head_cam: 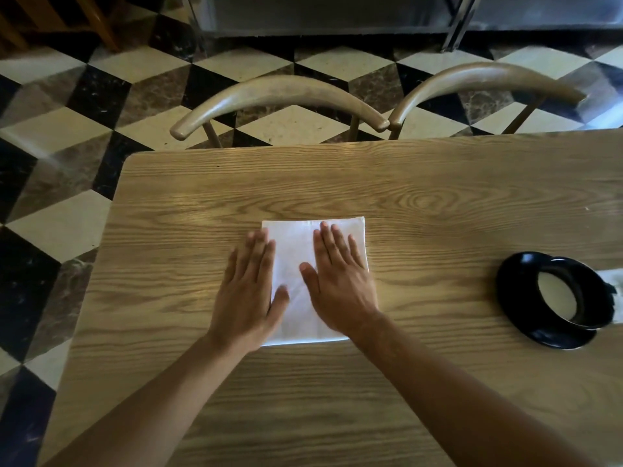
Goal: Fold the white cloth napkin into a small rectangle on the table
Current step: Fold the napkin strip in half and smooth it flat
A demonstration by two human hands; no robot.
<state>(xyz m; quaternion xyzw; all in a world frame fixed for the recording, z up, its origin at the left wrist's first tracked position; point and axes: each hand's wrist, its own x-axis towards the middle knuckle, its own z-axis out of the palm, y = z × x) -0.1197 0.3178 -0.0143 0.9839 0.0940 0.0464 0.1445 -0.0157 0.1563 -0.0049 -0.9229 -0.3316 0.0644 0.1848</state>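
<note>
A white cloth napkin point(292, 264) lies folded into a rectangle in the middle of the wooden table point(421, 203). My left hand point(247, 291) rests flat, palm down, over the napkin's left edge, partly on the wood. My right hand point(337, 281) lies flat on the napkin's right half with the fingers spread slightly. Both hands press on the cloth and grip nothing. Parts of the napkin's near corners are hidden under my hands.
A black ring-shaped object point(553, 298) sits on the table at the right, with something white under its far side. Two wooden chair backs point(276, 92) point(485, 75) stand against the table's far edge. The table's left edge drops to a checkered floor point(67, 146).
</note>
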